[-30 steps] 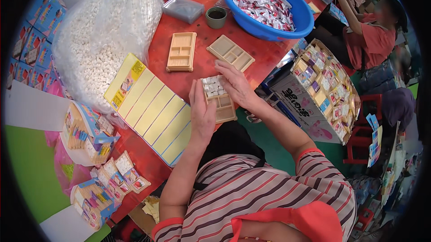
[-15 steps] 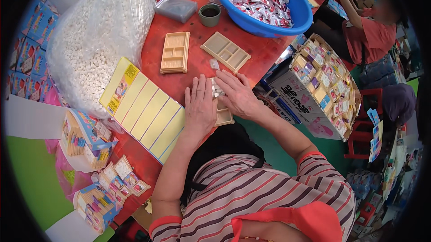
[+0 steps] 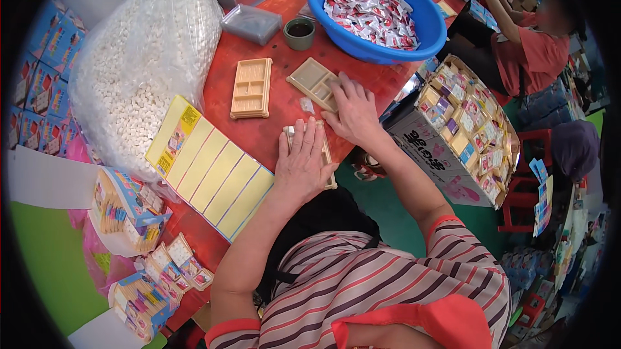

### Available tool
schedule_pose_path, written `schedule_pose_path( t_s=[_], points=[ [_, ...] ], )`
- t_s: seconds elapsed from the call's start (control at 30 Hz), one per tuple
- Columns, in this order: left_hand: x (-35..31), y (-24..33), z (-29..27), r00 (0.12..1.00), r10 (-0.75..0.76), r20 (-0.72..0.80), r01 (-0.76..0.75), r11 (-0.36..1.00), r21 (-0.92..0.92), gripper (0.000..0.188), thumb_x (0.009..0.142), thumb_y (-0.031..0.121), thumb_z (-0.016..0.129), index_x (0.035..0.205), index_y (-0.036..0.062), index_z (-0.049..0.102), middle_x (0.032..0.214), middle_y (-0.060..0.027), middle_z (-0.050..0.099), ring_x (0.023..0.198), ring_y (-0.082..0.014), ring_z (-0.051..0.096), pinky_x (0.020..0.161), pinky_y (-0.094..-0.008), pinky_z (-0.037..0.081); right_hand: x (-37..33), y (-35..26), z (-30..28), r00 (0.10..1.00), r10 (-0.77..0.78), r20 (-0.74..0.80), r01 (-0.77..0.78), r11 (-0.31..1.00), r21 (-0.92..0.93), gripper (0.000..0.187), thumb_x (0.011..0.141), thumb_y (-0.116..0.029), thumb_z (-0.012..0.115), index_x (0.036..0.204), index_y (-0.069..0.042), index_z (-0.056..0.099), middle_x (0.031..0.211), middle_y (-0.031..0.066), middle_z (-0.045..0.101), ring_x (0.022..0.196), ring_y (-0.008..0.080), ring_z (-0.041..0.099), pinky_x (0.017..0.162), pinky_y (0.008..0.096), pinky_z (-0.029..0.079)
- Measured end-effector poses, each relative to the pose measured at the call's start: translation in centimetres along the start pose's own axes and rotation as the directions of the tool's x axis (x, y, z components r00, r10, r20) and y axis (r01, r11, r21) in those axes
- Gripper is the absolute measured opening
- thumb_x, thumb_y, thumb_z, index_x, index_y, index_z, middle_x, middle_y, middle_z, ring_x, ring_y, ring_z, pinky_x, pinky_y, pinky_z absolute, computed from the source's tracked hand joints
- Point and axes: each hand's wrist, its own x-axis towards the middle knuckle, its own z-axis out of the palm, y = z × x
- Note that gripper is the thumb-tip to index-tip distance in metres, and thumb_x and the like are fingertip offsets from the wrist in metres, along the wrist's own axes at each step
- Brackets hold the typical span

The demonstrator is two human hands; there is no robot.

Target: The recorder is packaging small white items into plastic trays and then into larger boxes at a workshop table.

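Observation:
My left hand (image 3: 303,158) lies flat, fingers stretched, over a small beige compartment tray (image 3: 327,155) at the table's near edge, hiding most of it. A bit of white shows at the tray's upper left corner. Beyond it, my right hand (image 3: 356,111) is open, thumb apart from the fingers, its fingertips on the right end of another beige tray (image 3: 312,80). Between the two trays lies a small clear, whitish sachet (image 3: 306,105). A beige compartment tray, apparently stacked (image 3: 251,88), stands to the left, touched by neither hand.
A large clear bag of white pieces (image 3: 145,58) bulges at the left, beside a yellow printed sheet (image 3: 213,171). Farther back are a blue basin (image 3: 323,25) of sachets, a dark cup (image 3: 299,34) and clear plastic boxes (image 3: 251,24). A filled carton (image 3: 420,155) stands right; a co-worker (image 3: 530,51) sits beyond.
My right hand has left the near tray and moved up to the tray beyond it. My left hand has shifted right, spreading over the near tray. The view has shifted slightly.

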Motion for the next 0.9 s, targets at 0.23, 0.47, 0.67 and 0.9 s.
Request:
schedule_pose_path(
  t_s=[0.23, 0.47, 0.67, 0.9],
  points=[
    [-0.6, 0.2, 0.1, 1.000, -0.011, 0.027, 0.011, 1.000, 0.016, 0.083, 0.087, 0.048, 0.059, 0.146, -0.0027, 0.031, 0.155, -0.0212, 0.023, 0.145, -0.0378, 0.017, 0.112, -0.0620, 0.014, 1.4, 0.7, 1.1, 0.997, 0.057, 0.049, -0.057, 0.998, -0.010, 0.059, 0.071, -0.026, 0.069, 0.124, -0.005, 0.055, 0.121, 0.0158, 0.053, 0.111, 0.0346, 0.050, 0.087, 0.0484, 0.042],
    [-0.1, 0.8, 0.1, 0.985, -0.135, -0.108, 0.118, 0.982, -0.150, 0.084, 0.086, 0.044, 0.061, 0.148, -0.0012, 0.028, 0.155, -0.0230, 0.020, 0.146, -0.0393, 0.015, 0.113, -0.0618, 0.013, 1.3, 1.1, 0.4, 0.984, 0.173, -0.028, -0.161, 0.954, 0.251, 0.061, 0.071, -0.027, 0.068, 0.127, -0.006, 0.055, 0.120, 0.0164, 0.054, 0.112, 0.0343, 0.049, 0.092, 0.0464, 0.040],
    [-0.6, -0.1, -0.6, 0.977, -0.198, -0.083, 0.180, 0.967, -0.182, 0.084, 0.085, 0.040, 0.061, 0.146, -0.0071, 0.028, 0.154, -0.0256, 0.022, 0.145, -0.0404, 0.017, 0.113, -0.0611, 0.014, 2.3, -2.1, -0.1, 0.996, 0.075, -0.055, -0.049, 0.924, 0.378, 0.063, 0.071, -0.023, 0.068, 0.129, -0.004, 0.053, 0.120, 0.0174, 0.053, 0.114, 0.0344, 0.049, 0.096, 0.0439, 0.040],
    [-1.1, -3.6, -6.8, 0.804, -0.550, -0.227, -0.324, -0.085, -0.942, 0.080, 0.093, 0.019, 0.058, 0.153, 0.0021, 0.008, 0.155, -0.0167, 0.020, 0.143, -0.0268, 0.024, 0.114, -0.0357, 0.025, 3.7, -11.3, -2.5, 0.977, -0.203, 0.060, 0.128, 0.792, 0.597, 0.065, 0.073, -0.023, 0.067, 0.131, -0.001, 0.050, 0.123, 0.0213, 0.050, 0.114, 0.0369, 0.049, 0.097, 0.0440, 0.040]
  ],
)
